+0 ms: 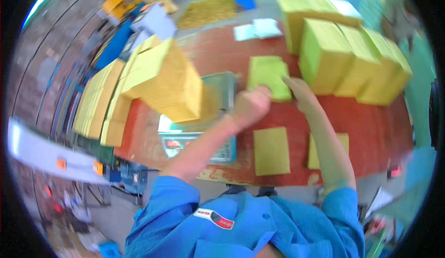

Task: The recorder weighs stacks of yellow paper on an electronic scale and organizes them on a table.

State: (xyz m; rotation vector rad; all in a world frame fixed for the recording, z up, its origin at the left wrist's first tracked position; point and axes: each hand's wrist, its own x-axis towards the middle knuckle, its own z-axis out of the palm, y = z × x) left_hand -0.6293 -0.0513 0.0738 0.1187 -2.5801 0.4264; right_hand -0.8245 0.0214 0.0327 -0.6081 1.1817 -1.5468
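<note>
On the red worktop (366,123), both hands meet at a green-yellow paper stack (267,75). Right hand (300,92): fingers extended, tips touching the stack's right edge. Left hand (249,106): curled at its near edge; grip cannot be told. Scale (204,137) just left; taller stacks (347,56) beyond.

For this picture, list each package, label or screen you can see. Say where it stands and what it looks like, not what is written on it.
Scale screen: front of the scale, near table edge; dark strip, red digits.
Shirt label: on the blue shirt; slanted white patch, red mark.
Yellow stacks: table's far right; blocky, yellow-green.
Flat yellow pad: near edge, rectangular.
Both hands touch a green-yellow bundle.
</note>
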